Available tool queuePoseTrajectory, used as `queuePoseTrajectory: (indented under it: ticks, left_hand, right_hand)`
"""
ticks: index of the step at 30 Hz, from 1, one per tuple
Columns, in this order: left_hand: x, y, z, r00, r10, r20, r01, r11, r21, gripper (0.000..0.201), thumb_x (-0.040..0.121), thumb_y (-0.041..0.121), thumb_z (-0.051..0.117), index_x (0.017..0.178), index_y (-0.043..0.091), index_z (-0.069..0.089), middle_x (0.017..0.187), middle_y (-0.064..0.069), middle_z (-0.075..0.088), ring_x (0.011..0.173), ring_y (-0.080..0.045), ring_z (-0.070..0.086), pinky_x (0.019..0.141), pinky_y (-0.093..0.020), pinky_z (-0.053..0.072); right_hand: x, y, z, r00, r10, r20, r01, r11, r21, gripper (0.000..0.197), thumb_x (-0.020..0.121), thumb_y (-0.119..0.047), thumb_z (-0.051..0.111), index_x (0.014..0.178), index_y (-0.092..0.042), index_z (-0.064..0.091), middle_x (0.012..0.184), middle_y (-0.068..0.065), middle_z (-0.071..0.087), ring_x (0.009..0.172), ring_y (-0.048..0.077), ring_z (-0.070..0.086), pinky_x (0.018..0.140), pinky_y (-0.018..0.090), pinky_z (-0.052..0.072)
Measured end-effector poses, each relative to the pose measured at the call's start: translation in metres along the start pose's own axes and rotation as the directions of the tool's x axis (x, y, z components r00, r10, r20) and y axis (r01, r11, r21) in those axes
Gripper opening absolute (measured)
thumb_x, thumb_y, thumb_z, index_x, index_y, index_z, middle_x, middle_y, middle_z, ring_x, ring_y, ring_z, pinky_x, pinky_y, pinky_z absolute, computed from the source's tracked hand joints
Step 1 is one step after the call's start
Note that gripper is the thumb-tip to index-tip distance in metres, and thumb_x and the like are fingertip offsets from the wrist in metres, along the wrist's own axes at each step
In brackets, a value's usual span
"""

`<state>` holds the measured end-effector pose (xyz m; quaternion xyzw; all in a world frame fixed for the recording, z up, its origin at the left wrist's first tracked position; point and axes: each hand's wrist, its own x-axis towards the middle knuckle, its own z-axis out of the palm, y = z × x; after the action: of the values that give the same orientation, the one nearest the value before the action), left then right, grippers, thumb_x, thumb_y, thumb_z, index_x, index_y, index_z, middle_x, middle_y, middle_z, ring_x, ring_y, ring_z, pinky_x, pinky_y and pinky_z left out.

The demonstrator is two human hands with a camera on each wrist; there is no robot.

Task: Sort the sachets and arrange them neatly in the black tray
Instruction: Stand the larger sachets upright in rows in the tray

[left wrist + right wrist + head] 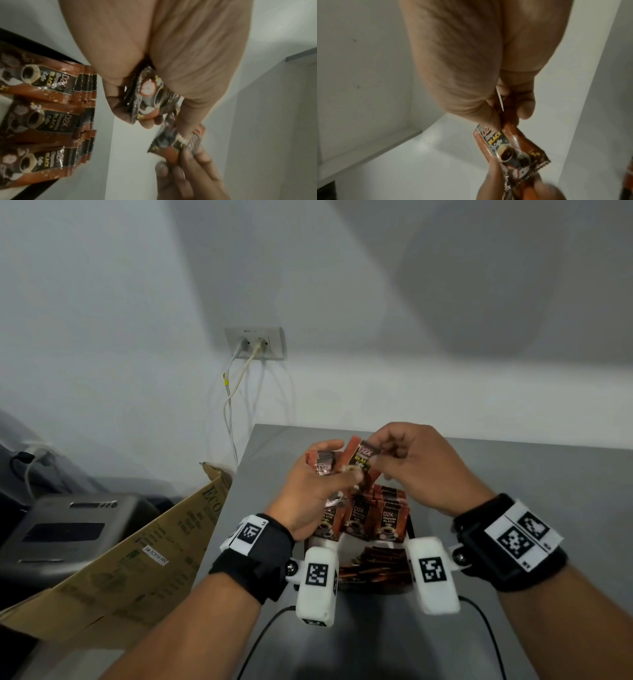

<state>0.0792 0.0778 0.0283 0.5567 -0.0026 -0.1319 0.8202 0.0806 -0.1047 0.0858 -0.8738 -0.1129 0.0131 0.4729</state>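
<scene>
My left hand (pixel 308 484) grips a small bundle of brown-and-black coffee sachets (pixel 322 463) above the black tray (pixel 410 527). My right hand (pixel 418 470) pinches the top of a single sachet (pixel 363 457), and my left thumb touches its lower end. The left wrist view shows the bundle (pixel 147 97) in my left hand (pixel 137 54) and the single sachet (pixel 171 143) beyond it. In the right wrist view the sachet (pixel 510 148) hangs from my right hand (pixel 471 54). Three neat rows of sachets (pixel 373 515) stand in the tray (pixel 42 40). Loose sachets (pixel 376 563) lie nearer me.
The grey table (pixel 513 474) ends at a left edge beside an open cardboard box (pixel 137 542). A grey device (pixel 68 529) sits further left. A wall socket (pixel 255 344) with cables is behind. Black wires (pixel 260 642) trail across the table near me.
</scene>
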Motion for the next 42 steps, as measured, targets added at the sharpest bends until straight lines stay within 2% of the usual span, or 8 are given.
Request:
queuePoseTrajectory:
  ticks: [3, 5, 10, 23, 30, 34, 37, 42]
  left_hand:
    - [0.000, -0.002, -0.012, 0.985, -0.067, -0.157, 0.059, 0.997, -0.059, 0.041, 0.089, 0.005, 0.068, 0.127, 0.015, 0.055, 0.092, -0.013, 0.065, 0.070, -0.021, 0.064, 0.061, -0.035, 0.052]
    - [0.000, -0.005, -0.021, 0.974, -0.081, -0.212, 0.071, 0.996, -0.055, 0.035, 0.091, 0.001, 0.062, 0.123, 0.013, 0.057, 0.088, -0.011, 0.062, 0.067, -0.020, 0.062, 0.065, -0.034, 0.050]
    - [-0.005, -0.013, -0.026, 0.975, -0.099, -0.199, 0.095, 0.995, -0.030, 0.020, 0.089, -0.003, 0.060, 0.101, 0.013, 0.058, 0.084, -0.015, 0.056, 0.065, -0.022, 0.058, 0.064, -0.035, 0.047]
    - [-0.008, -0.019, -0.025, 0.970, -0.149, -0.190, 0.159, 0.987, 0.038, 0.021, 0.091, 0.000, 0.061, 0.111, 0.005, 0.059, 0.081, -0.013, 0.064, 0.066, -0.020, 0.063, 0.054, -0.029, 0.053]
    - [-0.009, -0.021, -0.025, 0.968, -0.158, -0.194, 0.168, 0.985, 0.035, 0.026, 0.092, -0.001, 0.059, 0.117, 0.003, 0.059, 0.076, -0.011, 0.065, 0.063, -0.021, 0.063, 0.051, -0.029, 0.052]
    - [-0.011, -0.021, -0.026, 0.968, -0.158, -0.194, 0.167, 0.985, 0.034, 0.025, 0.093, -0.001, 0.058, 0.117, 0.003, 0.059, 0.078, -0.012, 0.066, 0.064, -0.021, 0.063, 0.053, -0.028, 0.052]
    - [-0.011, -0.022, -0.026, 0.968, -0.167, -0.188, 0.176, 0.984, 0.030, 0.026, 0.093, -0.001, 0.058, 0.119, 0.005, 0.059, 0.077, -0.011, 0.066, 0.065, -0.022, 0.063, 0.054, -0.029, 0.053]
    - [-0.010, -0.024, -0.029, 0.965, -0.173, -0.195, 0.186, 0.981, 0.048, 0.028, 0.092, 0.002, 0.061, 0.119, 0.006, 0.060, 0.080, -0.011, 0.066, 0.071, -0.023, 0.063, 0.062, -0.033, 0.052]
  right_hand:
    - [-0.001, 0.021, -0.014, 0.995, 0.045, -0.085, -0.055, 0.991, -0.122, 0.014, 0.093, -0.011, 0.066, 0.092, -0.024, 0.072, 0.082, -0.013, 0.073, 0.074, -0.007, 0.065, 0.065, 0.007, 0.047]
    - [-0.005, 0.043, -0.015, 0.994, 0.107, -0.029, -0.111, 0.956, -0.272, 0.015, 0.095, -0.012, 0.063, 0.095, -0.024, 0.072, 0.088, -0.010, 0.071, 0.071, -0.008, 0.064, 0.057, 0.002, 0.043]
    - [-0.019, 0.092, 0.009, 0.974, 0.214, 0.076, -0.161, 0.887, -0.434, 0.019, 0.095, -0.008, 0.060, 0.099, -0.020, 0.073, 0.097, 0.000, 0.073, 0.078, 0.006, 0.065, 0.071, 0.016, 0.050]
    - [-0.023, 0.114, 0.031, 0.975, 0.190, 0.117, -0.101, 0.843, -0.528, 0.022, 0.097, -0.011, 0.058, 0.110, -0.020, 0.073, 0.111, 0.000, 0.068, 0.090, 0.011, 0.061, 0.081, 0.021, 0.049]
    - [-0.021, 0.112, 0.024, 0.985, 0.153, 0.080, -0.099, 0.879, -0.467, 0.023, 0.096, -0.010, 0.057, 0.105, -0.022, 0.074, 0.097, -0.003, 0.073, 0.080, 0.008, 0.066, 0.076, 0.023, 0.055]
    - [-0.022, 0.112, 0.029, 0.981, 0.154, 0.115, -0.085, 0.884, -0.459, 0.021, 0.096, -0.010, 0.059, 0.106, -0.020, 0.075, 0.094, -0.006, 0.071, 0.081, 0.008, 0.066, 0.079, 0.021, 0.053]
    - [-0.024, 0.117, 0.032, 0.973, 0.176, 0.148, -0.075, 0.850, -0.522, 0.023, 0.098, -0.012, 0.056, 0.112, -0.018, 0.074, 0.106, -0.002, 0.069, 0.085, 0.007, 0.062, 0.079, 0.018, 0.048]
    - [-0.028, 0.124, 0.034, 0.968, 0.208, 0.141, -0.102, 0.838, -0.537, 0.023, 0.100, -0.013, 0.055, 0.115, -0.020, 0.070, 0.104, -0.001, 0.073, 0.086, 0.010, 0.067, 0.078, 0.022, 0.054]
